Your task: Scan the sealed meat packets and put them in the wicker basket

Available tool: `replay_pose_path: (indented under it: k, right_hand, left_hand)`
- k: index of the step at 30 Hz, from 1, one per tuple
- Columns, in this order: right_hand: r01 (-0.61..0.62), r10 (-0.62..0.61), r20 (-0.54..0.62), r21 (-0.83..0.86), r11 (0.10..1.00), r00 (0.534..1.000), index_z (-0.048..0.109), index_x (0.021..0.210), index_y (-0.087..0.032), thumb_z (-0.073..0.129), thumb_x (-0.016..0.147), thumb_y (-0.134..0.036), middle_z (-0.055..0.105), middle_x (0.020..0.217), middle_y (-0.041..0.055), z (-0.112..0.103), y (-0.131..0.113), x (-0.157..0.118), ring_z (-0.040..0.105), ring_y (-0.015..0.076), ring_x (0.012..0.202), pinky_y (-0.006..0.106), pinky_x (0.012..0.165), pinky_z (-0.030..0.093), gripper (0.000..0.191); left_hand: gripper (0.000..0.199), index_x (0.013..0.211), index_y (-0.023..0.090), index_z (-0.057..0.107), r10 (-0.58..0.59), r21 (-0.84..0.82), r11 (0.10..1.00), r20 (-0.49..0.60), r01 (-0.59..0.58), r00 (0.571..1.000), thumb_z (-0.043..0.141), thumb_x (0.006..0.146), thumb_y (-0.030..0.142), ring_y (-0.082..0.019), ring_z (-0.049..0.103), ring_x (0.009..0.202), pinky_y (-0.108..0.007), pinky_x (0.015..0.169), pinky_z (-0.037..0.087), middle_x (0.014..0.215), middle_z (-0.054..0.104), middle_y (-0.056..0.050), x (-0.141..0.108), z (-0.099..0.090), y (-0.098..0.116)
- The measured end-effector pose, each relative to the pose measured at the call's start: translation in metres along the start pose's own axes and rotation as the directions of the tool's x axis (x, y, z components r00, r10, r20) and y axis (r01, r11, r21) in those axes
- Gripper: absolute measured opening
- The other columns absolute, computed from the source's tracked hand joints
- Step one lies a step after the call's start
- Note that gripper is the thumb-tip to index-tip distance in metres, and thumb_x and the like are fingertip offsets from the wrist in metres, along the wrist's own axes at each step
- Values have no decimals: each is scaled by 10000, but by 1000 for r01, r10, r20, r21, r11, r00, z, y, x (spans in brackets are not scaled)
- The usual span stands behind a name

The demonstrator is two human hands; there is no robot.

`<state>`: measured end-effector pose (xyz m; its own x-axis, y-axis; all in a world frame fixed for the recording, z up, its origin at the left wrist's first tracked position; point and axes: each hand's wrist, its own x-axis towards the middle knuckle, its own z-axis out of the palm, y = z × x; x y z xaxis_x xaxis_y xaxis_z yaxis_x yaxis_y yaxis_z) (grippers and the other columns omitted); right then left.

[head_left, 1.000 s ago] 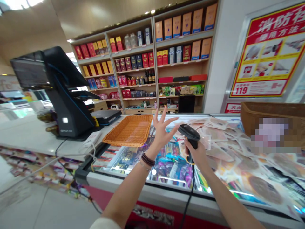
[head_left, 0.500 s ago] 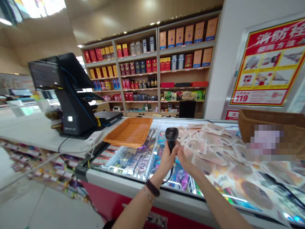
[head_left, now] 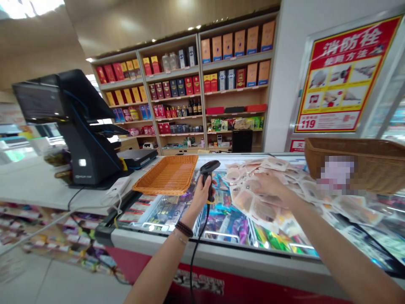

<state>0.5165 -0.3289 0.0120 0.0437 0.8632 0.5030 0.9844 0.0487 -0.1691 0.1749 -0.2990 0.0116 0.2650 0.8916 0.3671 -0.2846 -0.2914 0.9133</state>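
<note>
A black barcode scanner [head_left: 209,168] is upright in the grip of my left hand [head_left: 201,192], its head tilted toward the right. From its handle a black cable [head_left: 198,245] hangs down over the freezer's front edge. My right hand [head_left: 270,185] reaches over a spread of flat clear packets [head_left: 262,207], fingers stretched out and touching the pile. Blur hides the fingertips a little. The packets lie on the glass top of a chest freezer [head_left: 221,240], and colourful bags show through the glass.
An orange wicker tray [head_left: 167,173] sits on the freezer's left part. At right stands a brown wicker basket [head_left: 373,162]. A black checkout terminal [head_left: 85,139] and a flat dark device [head_left: 139,158] occupy the left counter. Shelves [head_left: 177,116] of boxes line the back wall.
My right hand has left the scanner and moved right onto the packets. My left hand has shifted left with the scanner, now turned sideways. Some packets have been displaced.
</note>
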Motion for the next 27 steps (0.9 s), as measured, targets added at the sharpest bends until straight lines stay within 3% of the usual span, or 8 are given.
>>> replay_pose_path:
  k: [3,5,6,8,10,12,19,27]
  right_hand:
    - [-17,19,75,-26,1000,997,846,1341,-161,825,883,-251,835,1349,234,-17,8,5,717,419,1287,522,1164,506,468]
    - [-135,127,-173,-35,990,977,770,1463,-95,665,1011,-297,785,1384,281,-32,22,3,672,426,1327,558,1198,466,506]
    - [-227,204,-338,-28,973,919,718,1523,-59,584,1059,-331,749,1398,308,-40,33,-1,642,439,1345,589,1204,449,554]
    - [-419,353,-594,29,907,723,594,1645,-35,552,1050,-350,664,1454,343,-54,61,-13,560,486,1392,679,1180,433,675]
    - [-564,463,-690,97,820,556,508,1732,-69,561,1030,-329,591,1511,359,-63,90,-30,504,517,1416,752,1135,426,751]
    - [-657,546,-686,132,743,480,495,1766,-137,562,1022,-316,557,1537,354,-65,114,-46,473,545,1448,795,1095,415,768]
    - [-788,709,-499,79,610,498,558,1751,-244,407,1074,-344,508,1674,385,-54,144,-68,443,617,1548,789,1037,384,700]
    - [-799,675,-507,-47,600,536,618,1732,-220,375,1104,-350,559,1616,454,-48,166,-73,528,593,1513,719,957,374,686]
  left_hand:
    - [776,1096,259,567,-25,-8,1000,43,26,999,855,803,917,-90,630,533,-218,472,467,945,789,-12,4,-1,1]
    - [781,1103,256,573,-36,-19,999,46,37,998,854,800,919,-92,631,534,-219,468,461,950,788,-15,4,-1,-3]
    - [789,1101,253,576,-37,-26,999,42,38,998,854,794,925,-92,624,528,-220,464,457,945,785,-15,4,-1,-6]
    - [795,1092,247,583,-32,-45,998,30,33,999,854,789,930,-87,601,513,-223,460,448,926,774,-11,4,-1,-12]
    - [773,1074,245,588,-26,-66,997,17,27,1000,853,803,919,-80,573,502,-222,463,439,896,756,0,4,-1,-19]
    - [742,1072,247,598,-21,-89,996,0,21,1000,848,827,901,-78,566,509,-219,469,439,883,739,12,4,0,-24]
    - [690,1120,247,624,14,-126,992,-10,-15,1000,843,882,857,-89,599,519,-225,474,455,911,751,5,2,-1,-39]
    - [728,1134,241,622,-17,-132,991,10,18,1000,852,872,881,-99,629,529,-231,490,473,903,754,9,2,-7,-42]
